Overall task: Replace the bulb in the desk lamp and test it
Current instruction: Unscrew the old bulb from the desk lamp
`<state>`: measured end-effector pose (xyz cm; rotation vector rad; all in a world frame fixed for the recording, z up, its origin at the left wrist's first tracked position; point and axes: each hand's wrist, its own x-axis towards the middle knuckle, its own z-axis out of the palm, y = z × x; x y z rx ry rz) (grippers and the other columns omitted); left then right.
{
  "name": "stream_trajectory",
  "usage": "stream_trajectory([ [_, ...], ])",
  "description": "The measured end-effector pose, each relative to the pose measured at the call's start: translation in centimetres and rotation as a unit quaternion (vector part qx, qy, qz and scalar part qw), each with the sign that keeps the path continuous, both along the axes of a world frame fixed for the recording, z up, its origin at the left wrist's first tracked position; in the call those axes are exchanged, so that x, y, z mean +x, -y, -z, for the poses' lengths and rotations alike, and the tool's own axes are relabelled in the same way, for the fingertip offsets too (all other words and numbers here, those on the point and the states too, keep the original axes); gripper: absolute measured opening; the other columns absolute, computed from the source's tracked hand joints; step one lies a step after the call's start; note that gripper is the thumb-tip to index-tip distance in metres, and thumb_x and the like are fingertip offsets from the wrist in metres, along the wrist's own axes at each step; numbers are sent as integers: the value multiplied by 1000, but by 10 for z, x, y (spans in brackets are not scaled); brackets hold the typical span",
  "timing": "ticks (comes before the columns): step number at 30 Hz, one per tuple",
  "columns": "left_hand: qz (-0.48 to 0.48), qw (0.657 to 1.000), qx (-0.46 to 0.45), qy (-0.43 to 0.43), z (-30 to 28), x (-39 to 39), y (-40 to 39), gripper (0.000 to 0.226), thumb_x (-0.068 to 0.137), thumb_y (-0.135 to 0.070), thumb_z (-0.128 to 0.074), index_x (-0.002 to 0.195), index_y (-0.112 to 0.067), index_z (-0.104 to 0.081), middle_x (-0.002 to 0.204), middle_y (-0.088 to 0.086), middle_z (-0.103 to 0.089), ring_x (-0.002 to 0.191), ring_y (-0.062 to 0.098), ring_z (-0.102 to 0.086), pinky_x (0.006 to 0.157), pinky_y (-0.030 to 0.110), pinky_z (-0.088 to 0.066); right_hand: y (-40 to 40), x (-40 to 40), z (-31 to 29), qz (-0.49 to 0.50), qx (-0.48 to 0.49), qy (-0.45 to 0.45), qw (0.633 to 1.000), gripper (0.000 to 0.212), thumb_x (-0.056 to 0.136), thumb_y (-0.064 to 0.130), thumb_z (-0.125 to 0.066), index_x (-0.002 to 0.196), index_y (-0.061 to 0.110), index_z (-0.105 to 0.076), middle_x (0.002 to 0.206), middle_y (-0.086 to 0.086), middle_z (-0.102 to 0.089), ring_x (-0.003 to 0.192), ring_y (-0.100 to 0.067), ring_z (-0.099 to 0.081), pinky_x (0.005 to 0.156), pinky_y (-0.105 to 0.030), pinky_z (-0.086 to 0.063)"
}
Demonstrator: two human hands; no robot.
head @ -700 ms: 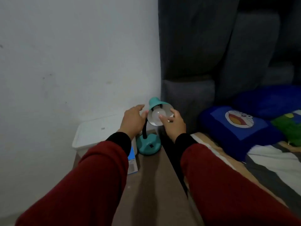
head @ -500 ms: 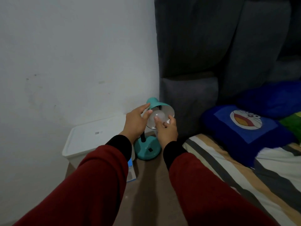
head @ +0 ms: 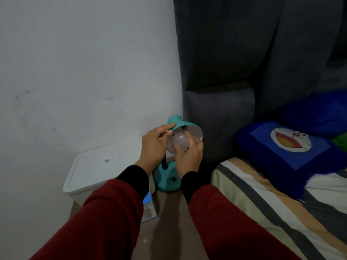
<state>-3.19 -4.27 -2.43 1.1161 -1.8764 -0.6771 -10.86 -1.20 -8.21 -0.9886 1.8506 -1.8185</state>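
The left hand [head: 154,145] pinches the shade [head: 185,126]; right hand [head: 189,156] fingers curl round the bulb [head: 180,140] at the socket. Unlit, so seating and testing probably remain.

A white lidded bin [head: 105,166] sits at lower left against the white wall [head: 84,62]. A blue cartoon pillow [head: 289,152] lies at right on a striped bed [head: 272,207], with dark grey cushions [head: 244,53] filling the upper right.
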Motion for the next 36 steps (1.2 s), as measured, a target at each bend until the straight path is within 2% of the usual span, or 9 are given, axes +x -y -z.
stream_trajectory([
  [4,3,1000,1,6,-2,1,1,29,92,-11,-53,117,-17,-64,120,3,-66,98,-1,-52,69,-15,-32,1,5,-1,20,4,124,992,77,78,30,-73,143,21,-33,139,-10,-44,121,-23,-52,99,-34,-48],
  [6,0,1000,-2,7,-2,2,2,29,92,-11,-53,117,-18,-64,121,3,-66,99,-1,-52,69,-15,-31,3,6,-3,17,33,174,984,67,80,41,-69,136,14,-44,128,-9,-58,110,-22,-60,88,-27,-49],
  [12,-2,1000,-9,9,-2,1,3,28,92,-11,-53,116,-18,-65,121,3,-66,99,0,-53,70,-15,-31,0,5,-5,24,8,97,995,70,79,19,-73,140,21,-40,136,-10,-40,118,-24,-52,93,-28,-49],
  [17,-4,1000,-7,1,-1,0,4,28,92,-12,-53,117,-19,-64,121,2,-66,99,0,-52,70,-15,-32,-1,4,-4,13,15,154,988,62,83,33,-68,137,16,-43,132,-11,-54,109,-20,-58,80,-19,-43],
  [21,-2,1000,-4,4,-1,0,5,28,92,-12,-54,116,-19,-65,121,2,-66,98,0,-53,70,-14,-33,0,7,-3,29,-9,88,996,69,81,18,-72,141,21,-39,139,-11,-36,124,-25,-48,98,-31,-49],
  [24,-1,1000,-7,6,-1,0,5,28,92,-11,-53,116,-19,-65,120,1,-66,97,-1,-53,70,-15,-32,0,9,-5,32,-4,142,989,74,80,28,-73,143,15,-36,140,-13,-40,122,-25,-50,92,-26,-47],
  [29,-1,1000,-7,8,-2,0,6,28,91,-11,-54,116,-19,-65,120,1,-66,98,0,-53,70,-15,-32,1,8,-4,31,-2,60,998,65,80,18,-72,139,20,-42,140,-9,-35,126,-23,-45,104,-32,-44],
  [33,-1,1000,-11,10,-1,0,5,28,91,-11,-53,115,-20,-65,119,0,-67,96,-1,-54,69,-15,-31,2,5,-4,20,8,142,990,73,81,32,-70,143,18,-34,141,-12,-42,127,-25,-48,98,-28,-43],
  [36,-1,1000,-12,10,0,0,5,28,91,-11,-54,115,-21,-65,119,0,-67,96,0,-54,70,-14,-32,2,4,-5,34,10,71,997,65,82,17,-70,140,20,-40,139,-11,-36,125,-26,-47,102,-30,-44],
])
